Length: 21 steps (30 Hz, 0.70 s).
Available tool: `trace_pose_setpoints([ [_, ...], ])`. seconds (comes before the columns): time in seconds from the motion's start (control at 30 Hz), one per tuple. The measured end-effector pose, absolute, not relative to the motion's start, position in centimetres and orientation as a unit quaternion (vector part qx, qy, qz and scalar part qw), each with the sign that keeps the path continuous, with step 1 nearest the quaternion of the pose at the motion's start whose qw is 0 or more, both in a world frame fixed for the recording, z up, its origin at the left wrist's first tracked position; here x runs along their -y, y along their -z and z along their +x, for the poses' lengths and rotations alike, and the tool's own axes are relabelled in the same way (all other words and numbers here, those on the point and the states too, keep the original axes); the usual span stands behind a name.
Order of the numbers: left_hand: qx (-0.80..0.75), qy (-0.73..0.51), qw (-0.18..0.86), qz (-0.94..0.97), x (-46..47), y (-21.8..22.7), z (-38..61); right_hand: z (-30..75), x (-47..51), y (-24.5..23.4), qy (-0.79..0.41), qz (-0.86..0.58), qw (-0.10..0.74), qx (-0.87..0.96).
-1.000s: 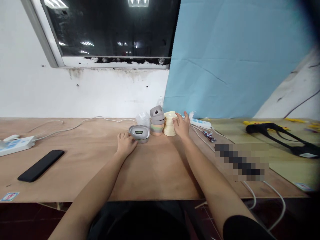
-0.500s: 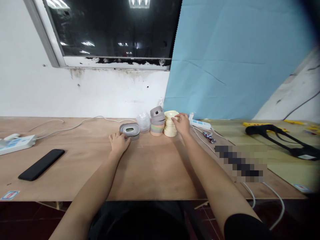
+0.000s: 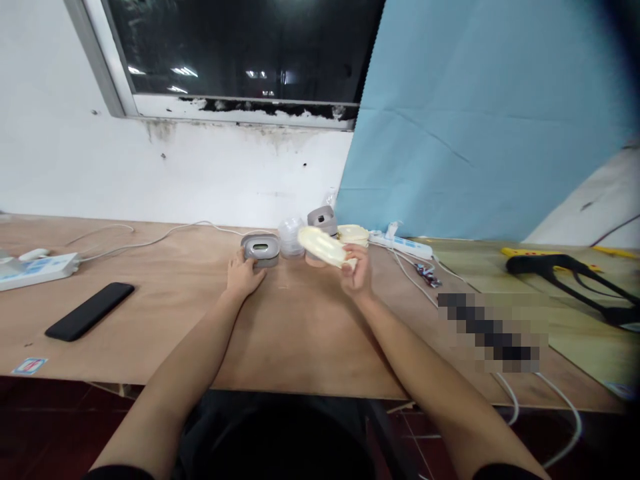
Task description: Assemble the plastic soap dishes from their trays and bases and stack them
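My left hand (image 3: 243, 277) rests on the wooden table (image 3: 300, 333) with its fingers against a grey oval container (image 3: 260, 249). My right hand (image 3: 356, 270) is closed on a cream-coloured disc (image 3: 321, 245), lifted and tilted above the table. Behind it stands a stack of cream discs (image 3: 354, 234), a stack of grey and pastel pieces (image 3: 322, 220) and a clear plastic cup (image 3: 291, 237).
A black phone (image 3: 90, 311) lies at the left, with a white power strip (image 3: 37, 271) and cable beyond it. Another power strip (image 3: 401, 245) and wires sit right of the stacks. A black tool (image 3: 565, 268) lies far right. A blue sheet (image 3: 480, 113) hangs behind.
My right hand has taken a cream disc off the stack and lifted it toward me. My left hand slid the grey container to the left and stays against it.
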State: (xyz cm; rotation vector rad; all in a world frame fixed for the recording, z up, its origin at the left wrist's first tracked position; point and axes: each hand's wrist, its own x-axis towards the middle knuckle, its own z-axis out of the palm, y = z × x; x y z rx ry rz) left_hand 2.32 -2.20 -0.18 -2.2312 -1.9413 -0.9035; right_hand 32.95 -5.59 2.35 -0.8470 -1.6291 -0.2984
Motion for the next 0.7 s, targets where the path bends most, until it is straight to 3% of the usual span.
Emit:
trace_pose_setpoints([
  [0.13,0.558,0.395,0.036,-0.729,3.1,-0.8,2.9,28.3,6.9,0.0,-0.043,-0.378,0.49,0.784],
  [0.23,0.473,0.443,-0.086,-0.757,4.3,-1.1,3.7,26.7,7.0,0.4,-0.117,-0.43,0.453,0.772],
  [0.4,0.437,0.443,-0.271,-0.734,4.9,-0.6,4.9,27.9,6.5,-0.1,-0.127,-0.45,0.461,0.754],
  [0.7,0.397,0.313,-0.209,-0.837,5.6,-1.4,4.4,29.4,5.4,0.3,-0.173,-0.493,0.417,0.744],
])
